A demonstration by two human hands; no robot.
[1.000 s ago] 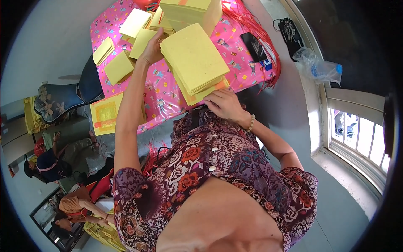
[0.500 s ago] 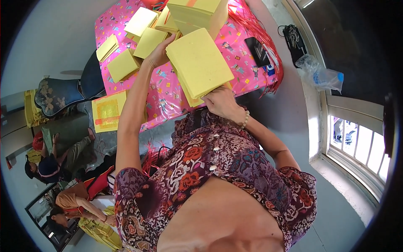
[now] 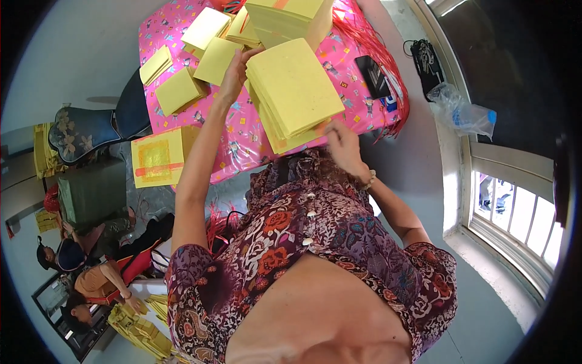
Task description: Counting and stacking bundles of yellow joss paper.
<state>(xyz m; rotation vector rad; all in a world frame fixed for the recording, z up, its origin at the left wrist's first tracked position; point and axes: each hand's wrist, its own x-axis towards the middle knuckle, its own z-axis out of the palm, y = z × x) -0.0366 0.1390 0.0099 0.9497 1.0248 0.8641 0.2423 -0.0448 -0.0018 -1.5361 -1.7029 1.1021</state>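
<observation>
A thick stack of yellow paper sheets [image 3: 294,85] lies tilted on the pink table in front of me, its lower sheets fanned out at the left and bottom. My left hand [image 3: 233,77] rests along the stack's upper left side with its fingers stretched out. Just off the lower right corner, my right hand [image 3: 345,148] is loosely bent and holds nothing that I can see. A beaded bracelet [image 3: 371,179] circles that wrist.
More yellow paper stacks [image 3: 179,91] lie on the pink tablecloth [image 3: 233,145]. Red strings [image 3: 364,36] and a black phone [image 3: 371,77] are at the right. A yellow block [image 3: 154,161] stands left of the table; people [image 3: 97,282] work at the lower left.
My right hand has come away from the stack's bottom edge and moved right. The stack has shifted slightly right, and my left hand has slid a little along its side.
</observation>
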